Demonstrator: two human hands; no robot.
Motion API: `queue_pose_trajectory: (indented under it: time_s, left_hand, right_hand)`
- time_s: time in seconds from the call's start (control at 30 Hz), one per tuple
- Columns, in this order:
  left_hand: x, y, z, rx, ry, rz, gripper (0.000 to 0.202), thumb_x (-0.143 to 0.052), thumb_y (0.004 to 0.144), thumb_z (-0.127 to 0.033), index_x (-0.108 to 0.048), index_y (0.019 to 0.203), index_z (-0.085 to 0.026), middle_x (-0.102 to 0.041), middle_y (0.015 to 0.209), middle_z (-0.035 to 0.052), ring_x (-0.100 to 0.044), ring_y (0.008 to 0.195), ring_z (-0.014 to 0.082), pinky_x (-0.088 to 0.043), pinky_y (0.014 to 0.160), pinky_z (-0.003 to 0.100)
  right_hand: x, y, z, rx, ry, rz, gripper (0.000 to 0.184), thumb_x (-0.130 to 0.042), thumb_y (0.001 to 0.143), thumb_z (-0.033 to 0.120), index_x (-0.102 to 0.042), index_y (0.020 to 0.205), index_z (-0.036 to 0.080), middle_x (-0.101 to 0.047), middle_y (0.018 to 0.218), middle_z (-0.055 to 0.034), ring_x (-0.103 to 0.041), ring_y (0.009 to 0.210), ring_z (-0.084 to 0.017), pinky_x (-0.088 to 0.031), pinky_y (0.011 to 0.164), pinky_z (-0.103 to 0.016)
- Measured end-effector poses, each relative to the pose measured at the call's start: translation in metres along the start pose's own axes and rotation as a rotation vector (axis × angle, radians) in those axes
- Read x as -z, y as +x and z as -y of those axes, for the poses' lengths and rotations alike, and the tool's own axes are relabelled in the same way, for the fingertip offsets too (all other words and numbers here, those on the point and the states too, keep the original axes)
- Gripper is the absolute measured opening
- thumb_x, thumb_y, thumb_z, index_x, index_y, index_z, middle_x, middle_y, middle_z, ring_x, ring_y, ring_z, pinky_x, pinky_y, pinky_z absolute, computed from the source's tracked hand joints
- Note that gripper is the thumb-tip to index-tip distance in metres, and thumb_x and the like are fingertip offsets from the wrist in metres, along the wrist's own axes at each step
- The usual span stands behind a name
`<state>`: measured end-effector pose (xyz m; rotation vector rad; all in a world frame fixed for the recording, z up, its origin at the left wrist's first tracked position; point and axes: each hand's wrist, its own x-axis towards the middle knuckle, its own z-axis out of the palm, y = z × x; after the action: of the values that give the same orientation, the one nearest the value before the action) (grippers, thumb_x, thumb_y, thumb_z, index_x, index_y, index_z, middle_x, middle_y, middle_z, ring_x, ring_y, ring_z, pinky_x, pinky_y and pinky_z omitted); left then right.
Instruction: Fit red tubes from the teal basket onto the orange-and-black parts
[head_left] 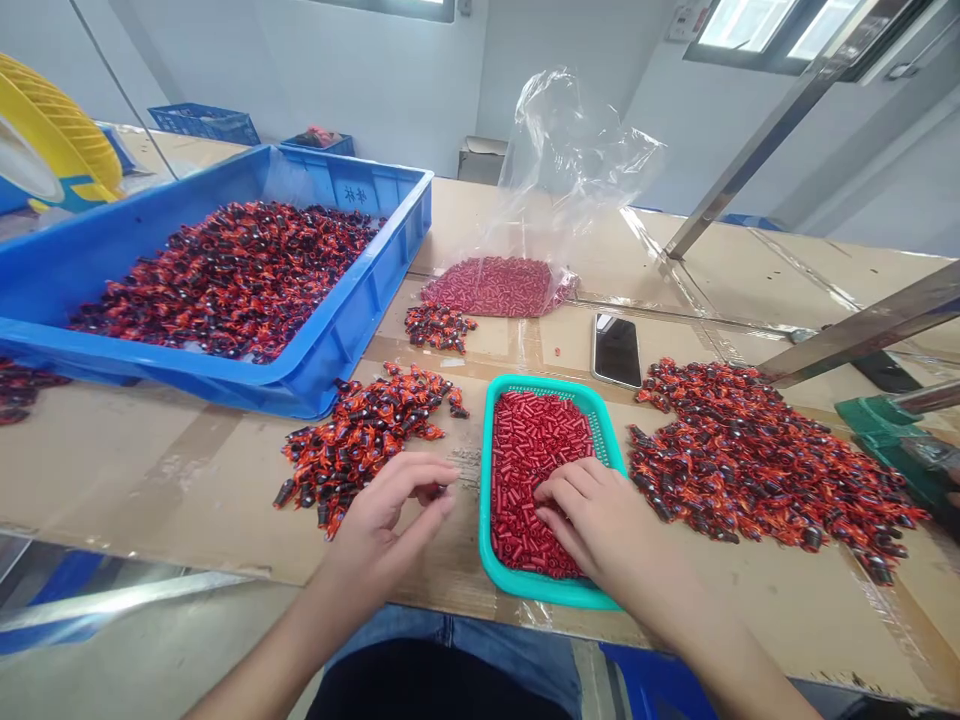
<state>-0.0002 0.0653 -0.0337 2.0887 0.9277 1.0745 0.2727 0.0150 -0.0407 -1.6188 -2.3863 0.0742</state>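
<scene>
The fingers of my left hand [394, 510] curl with thumb near forefinger, though I can't tell whether they grip anything, beside a knobbly heap of glossy orange-and-black pieces [367, 425]. Rightward, smooth, short red tubes [525, 430] fill a perforated green plastic basket [487, 490]; there my right hand [600, 515] bends its fingertips onto them, its grip unclear, before a wider, lumpy heap [757, 465].
</scene>
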Motion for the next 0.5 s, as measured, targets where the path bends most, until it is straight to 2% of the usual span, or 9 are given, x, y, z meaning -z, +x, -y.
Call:
queue_pose_trajectory:
  time_s: [0.1, 0.23, 0.4, 0.5]
  left_hand:
    - [-0.002, -0.006, -0.008, 0.208, -0.317, -0.097, 0.017, -0.072, 0.092, -0.015, -0.074, 0.104, -0.027, -0.07, 0.104, 0.0012, -0.072, 0.095, 0.0128, -0.06, 0.081, 0.017]
    - [-0.003, -0.013, -0.014, 0.388, -0.495, -0.139, 0.011, -0.078, 0.086, -0.016, -0.076, 0.091, -0.026, -0.072, 0.088, -0.0013, -0.072, 0.084, 0.0114, -0.06, 0.078, 0.015]
    - [-0.003, -0.02, -0.02, 0.474, -0.549, -0.124, 0.015, -0.083, 0.084, -0.019, -0.076, 0.097, -0.025, -0.077, 0.093, 0.0015, -0.073, 0.086, 0.0134, -0.062, 0.081, 0.018]
    - [-0.007, -0.023, -0.025, 0.493, -0.602, -0.165, 0.021, -0.087, 0.081, -0.019, -0.074, 0.096, -0.024, -0.077, 0.097, 0.0018, -0.074, 0.09, 0.0147, -0.063, 0.083, 0.02]
  right_hand:
    - [0.002, 0.0, 0.0, -0.008, 0.027, 0.025, 0.006, -0.066, 0.096, 0.015, -0.068, 0.098, 0.021, -0.07, 0.095, -0.0061, -0.061, 0.092, -0.028, -0.048, 0.077, -0.041]
    - [0.003, 0.002, 0.001, -0.025, 0.083, 0.04, 0.012, -0.065, 0.095, 0.014, -0.066, 0.085, 0.02, -0.068, 0.089, -0.0054, -0.059, 0.086, -0.027, -0.047, 0.074, -0.041]
    - [0.013, 0.004, 0.005, -0.102, 0.226, -0.038, 0.013, -0.057, 0.099, 0.016, -0.062, 0.088, 0.021, -0.067, 0.091, -0.0052, -0.059, 0.089, -0.026, -0.05, 0.078, -0.041]
    - [0.022, 0.003, 0.007, -0.189, 0.352, -0.146, 0.012, -0.052, 0.103, 0.022, -0.059, 0.093, 0.022, -0.066, 0.091, -0.0041, -0.062, 0.084, -0.021, -0.053, 0.074, -0.035]
